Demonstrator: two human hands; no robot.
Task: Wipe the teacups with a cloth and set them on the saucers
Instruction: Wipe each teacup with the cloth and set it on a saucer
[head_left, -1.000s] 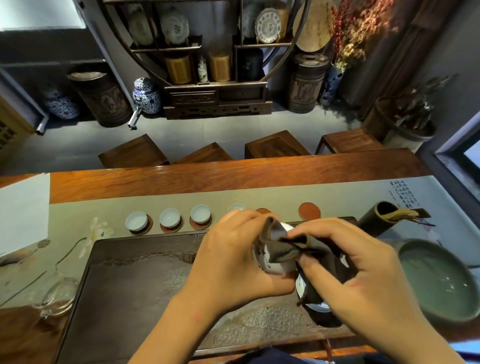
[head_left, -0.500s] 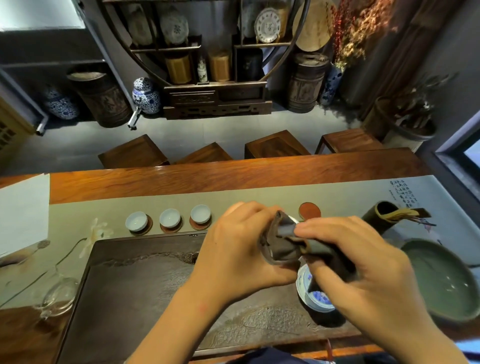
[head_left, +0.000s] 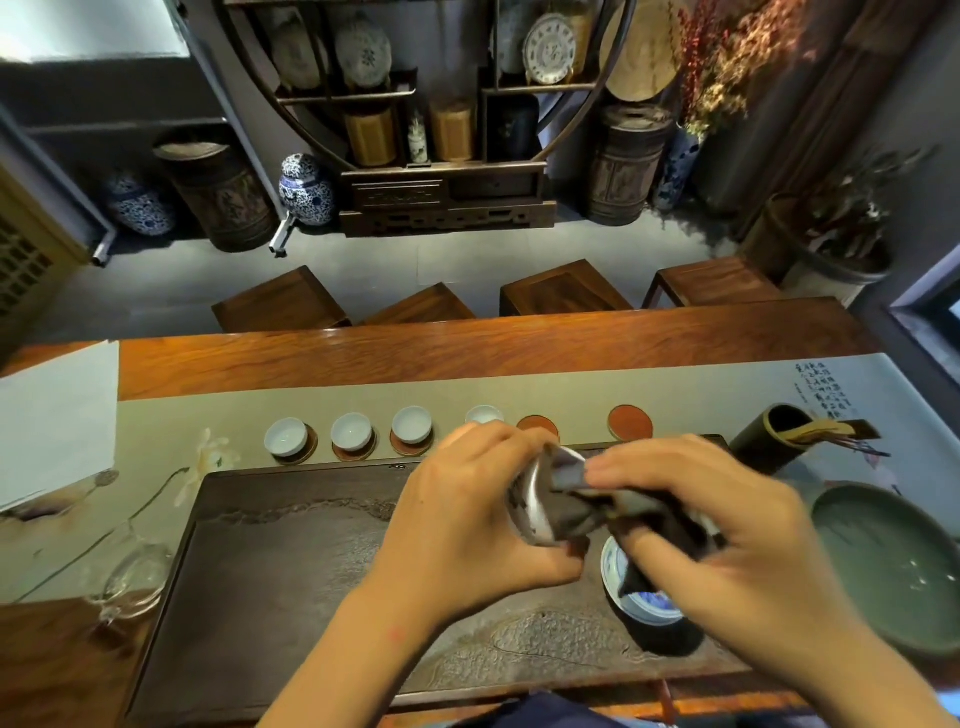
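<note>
Both hands work above the dark tea tray (head_left: 291, 561). The left hand (head_left: 467, 525) curls round a small teacup (head_left: 535, 512), tipped on its side with the mouth facing right. The right hand (head_left: 691, 519) pinches a dark cloth (head_left: 587, 499) and presses a fold of it into the cup's mouth; the rest of the cloth trails down from that hand.

Directly below the hands, a blue-and-white cup (head_left: 639, 597) stands upright on the tray, and the hanging tail of cloth reaches into or across it; whether it touches cannot be told.

On the grey runner (head_left: 701, 384) behind the tray, three pale cups (head_left: 350, 431) sit on saucers in a row. A fourth cup (head_left: 483, 414) shows just past the left knuckles, its saucer hidden. Two red-brown saucers (head_left: 630, 422) stand bare to the right.

Risks, as judged:
- The held cup is small and glazed, gripped at the side only. A hard twist of the cloth could lever it out of the fingers and drop it onto the cup below.
- The trailing cloth could snag the lower cup's rim and tip or drag it when the hands lift.
- The carry to a bare saucer passes close over the fourth cup; a low wrist could clip it.
- The green bowl (head_left: 893, 566) at right appears to hold water; the cloth tail swinging there would get wet.
</note>
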